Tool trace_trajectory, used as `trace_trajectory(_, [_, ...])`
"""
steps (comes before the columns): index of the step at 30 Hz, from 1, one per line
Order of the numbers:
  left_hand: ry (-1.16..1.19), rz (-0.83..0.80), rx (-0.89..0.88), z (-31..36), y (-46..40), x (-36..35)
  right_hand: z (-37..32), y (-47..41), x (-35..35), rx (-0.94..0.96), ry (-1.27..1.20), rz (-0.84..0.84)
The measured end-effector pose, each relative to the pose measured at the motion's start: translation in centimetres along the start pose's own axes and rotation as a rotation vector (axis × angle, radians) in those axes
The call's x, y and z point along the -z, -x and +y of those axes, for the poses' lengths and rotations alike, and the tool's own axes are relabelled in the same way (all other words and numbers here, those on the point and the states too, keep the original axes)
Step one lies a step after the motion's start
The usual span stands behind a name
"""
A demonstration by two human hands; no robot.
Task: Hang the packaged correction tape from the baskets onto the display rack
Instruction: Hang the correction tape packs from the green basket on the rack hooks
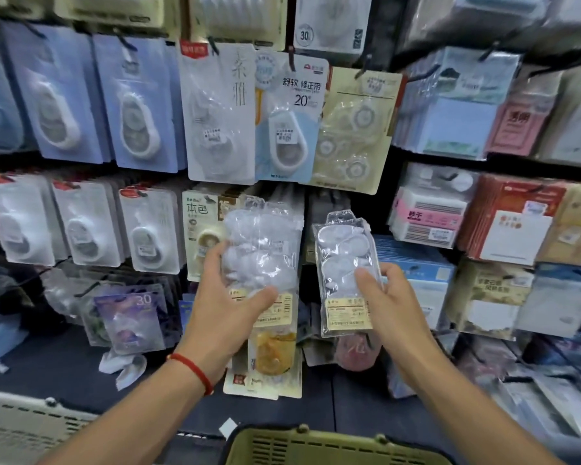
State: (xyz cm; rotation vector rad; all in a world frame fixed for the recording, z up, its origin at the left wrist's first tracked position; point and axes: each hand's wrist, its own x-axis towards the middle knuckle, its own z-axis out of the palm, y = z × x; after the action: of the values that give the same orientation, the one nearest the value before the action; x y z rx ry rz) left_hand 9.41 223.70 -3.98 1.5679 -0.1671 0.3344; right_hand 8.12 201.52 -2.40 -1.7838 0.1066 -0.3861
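Mid-hanging: left hand (230, 298) gripping a stack of packs (260, 250), right hand (388, 297) pinching one pack (344, 263) (hole uppermost), needing a free hook.

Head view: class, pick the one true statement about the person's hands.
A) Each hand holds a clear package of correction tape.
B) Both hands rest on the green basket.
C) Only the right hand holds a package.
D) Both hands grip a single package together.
A: the left hand grips one clear package and the right hand holds a separate clear package, both raised before the display rack, above the green basket.
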Motion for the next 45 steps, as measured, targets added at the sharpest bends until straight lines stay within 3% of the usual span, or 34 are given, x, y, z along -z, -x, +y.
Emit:
trace_trajectory(31, [0.079, 0.046, -0.050, 0.6, 0.0, 1.3, -0.9, 0.2, -1.3, -0.055, -0.222, 0.093])
trace_trajectory(34, [0.061, 0.049, -0.055, 0.8, 0.1, 1.2, -0.7, -0.2, -1.0, -0.037, -0.048, 0.088])
trace_trajectory(37, [0.063, 0.034, -0.035, 0.6, 0.1, 1.0, 0.1, -0.4, -0.7, 0.002, 0.451, 0.062])
trace_trajectory(39, [0.074, -0.001, -0.015, 0.3, 0.0, 0.8, 0.2, -0.1, -0.8, 0.084, 0.575, 0.109])
trace_trajectory(42, [0.068, -0.064, -0.017, -0.2, 0.1, 0.1, -0.2, 0.6, -1.6, 0.144, 0.244, -0.074])
trace_trajectory(45, [0.050, -0.142, -0.033, -0.5, 0.4, -0.6, 0.0, 1.1, -2.7, 0.140, 0.080, -0.191])
